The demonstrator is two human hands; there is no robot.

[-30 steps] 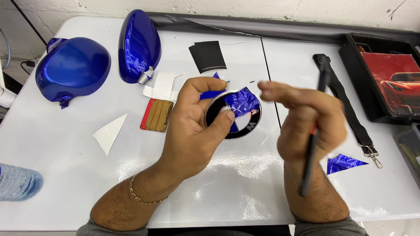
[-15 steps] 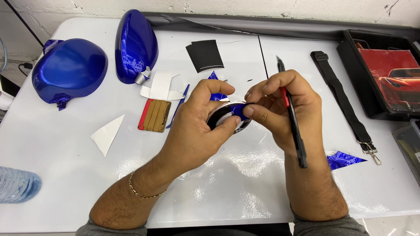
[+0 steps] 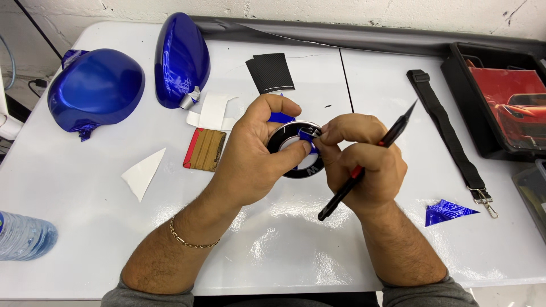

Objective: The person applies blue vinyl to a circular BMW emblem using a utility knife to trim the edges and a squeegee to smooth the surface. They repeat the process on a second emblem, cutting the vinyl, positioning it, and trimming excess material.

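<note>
Left hand (image 3: 250, 156) cradles the round badge (image 3: 296, 153) above the worktop (image 3: 284, 250) while right hand (image 3: 364, 162), knife (image 3: 369, 165) tucked in its grip, pinches blue film (image 3: 307, 135), apparently mid-peel.

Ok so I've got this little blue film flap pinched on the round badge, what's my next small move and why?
Probably keep peeling that blue film flap slowly away from the round badge. Your right hand already pinches it at the fingertips while the left hand steadies the badge with the thumb across its face. The craft knife is tucked along your right palm, tip pointing away, so it isn't placed to cut.
</note>
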